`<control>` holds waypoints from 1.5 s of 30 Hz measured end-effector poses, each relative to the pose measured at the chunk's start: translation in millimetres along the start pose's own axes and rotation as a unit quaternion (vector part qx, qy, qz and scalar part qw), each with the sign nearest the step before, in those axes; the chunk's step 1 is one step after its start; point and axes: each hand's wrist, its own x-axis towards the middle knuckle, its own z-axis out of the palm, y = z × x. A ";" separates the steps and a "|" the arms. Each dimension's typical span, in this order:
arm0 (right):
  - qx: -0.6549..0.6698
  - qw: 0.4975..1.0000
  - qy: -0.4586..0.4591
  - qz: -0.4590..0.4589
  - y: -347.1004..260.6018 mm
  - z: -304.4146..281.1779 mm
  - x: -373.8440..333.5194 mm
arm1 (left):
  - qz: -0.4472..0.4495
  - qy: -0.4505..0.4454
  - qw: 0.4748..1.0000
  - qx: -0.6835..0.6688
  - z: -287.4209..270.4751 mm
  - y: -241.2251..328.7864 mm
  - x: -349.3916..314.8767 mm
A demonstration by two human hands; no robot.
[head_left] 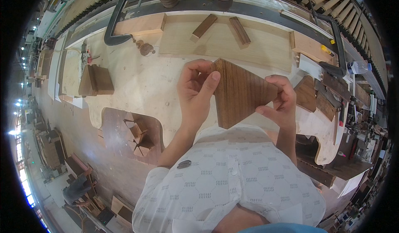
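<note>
We see left hand and right hand holding a brown wooden block — fingers pinching opposite sides — over the tabletop; two wood strips lie beyond.

I am looking through the head camera into what is plainly a woodworking shop. Black clamps are sitting along the far edge of a pale wooden worktop, and cut pieces of brown wood are lying in a cluster on its right. Off to the left, I am seeing another person among wooden parts, while small lights are shining in a row along a deep, cluttered hall.
</note>
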 end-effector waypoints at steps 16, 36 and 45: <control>-0.043 0.997 0.022 -0.057 8.8 9.4 -4.3 | 0.142 -0.050 0.985 0.083 -1.8 12.8 -18.3; -0.310 0.942 -0.081 -0.101 -21.6 18.4 8.8 | 0.048 0.035 0.992 0.109 -6.3 -7.3 -2.6; -0.430 0.898 0.091 -0.029 87.8 26.7 52.4 | 0.109 -0.140 0.880 0.441 -36.3 -77.6 63.4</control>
